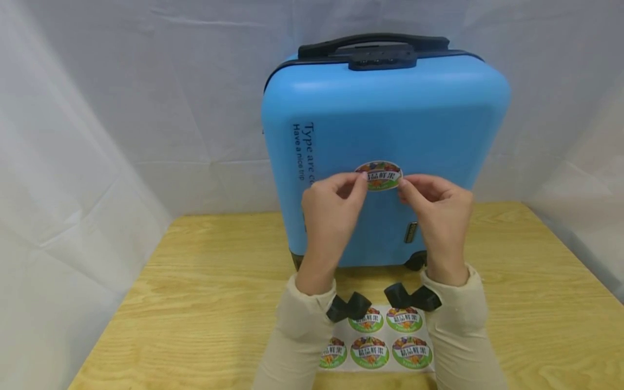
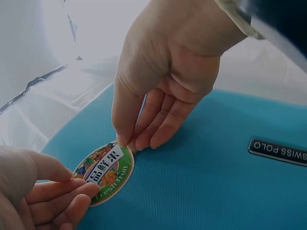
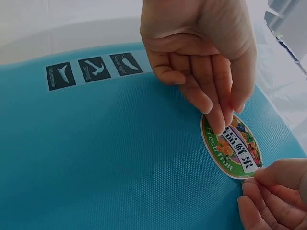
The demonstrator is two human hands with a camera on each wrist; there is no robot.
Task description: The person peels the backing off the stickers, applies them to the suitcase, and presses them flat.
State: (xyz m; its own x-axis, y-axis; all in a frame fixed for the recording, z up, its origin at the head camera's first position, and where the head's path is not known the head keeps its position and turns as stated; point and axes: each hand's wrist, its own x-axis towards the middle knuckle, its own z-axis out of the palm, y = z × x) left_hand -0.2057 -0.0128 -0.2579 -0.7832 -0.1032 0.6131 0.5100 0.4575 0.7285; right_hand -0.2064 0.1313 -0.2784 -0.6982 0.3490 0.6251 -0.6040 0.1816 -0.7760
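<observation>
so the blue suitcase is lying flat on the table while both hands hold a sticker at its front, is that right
Not lying flat: the head view shows the blue suitcase standing upright on the table. The left hand and right hand do hold a sticker at its front.

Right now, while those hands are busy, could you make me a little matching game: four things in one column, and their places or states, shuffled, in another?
Things
1. oval fruit sticker
2. sticker sheet
3. carry handle
4. SWISS POLO nameplate

Places or states
A. black, across the top of the blue suitcase
B. low on the suitcase's front, right of centre in the head view
C. pinched by the left hand and the right hand
D. lying on the wooden table

Pairs: 1-C, 2-D, 3-A, 4-B
</observation>
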